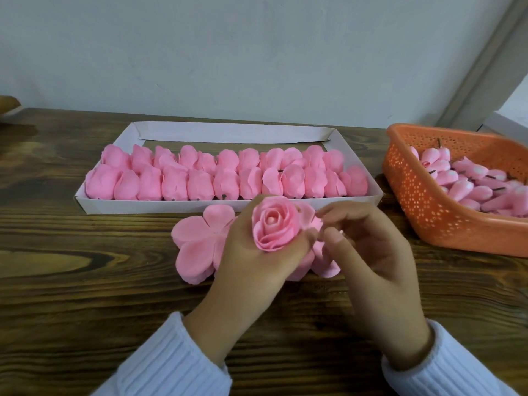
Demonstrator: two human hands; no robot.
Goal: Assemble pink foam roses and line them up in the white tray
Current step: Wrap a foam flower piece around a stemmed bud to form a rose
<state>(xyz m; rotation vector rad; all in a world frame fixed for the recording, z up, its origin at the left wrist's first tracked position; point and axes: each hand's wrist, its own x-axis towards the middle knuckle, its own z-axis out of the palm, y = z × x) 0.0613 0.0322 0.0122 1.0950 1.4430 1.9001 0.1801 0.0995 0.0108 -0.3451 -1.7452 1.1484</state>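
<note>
– Okay, hands first. What have they got?
– Left hand grips one open rose from below, fingers curled round its base, bloom facing up. Right hand is at the rose's right edge, thumb and forefinger pinching an outer petal. It's a bit blurred there.
– Where's that rose?
– Held just above the table, near the front wall of the white tray, not in it.
– Under the hands?
– Two piles of flat five-lobed petal cutouts on the table. One is left of the hands, one is partly hidden beneath them. Sheets per pile: cannot tell.
– Tray count?
– Two rows of lined-up roses lying on their sides. Front row twelve, back row about eleven; they overlap, so the back count is rough.
– Anything else?
– One orange basket at right, apart from the tray, heaped with pink buds on dark stems, too piled to count. Two white ribbed sleeves.
</note>
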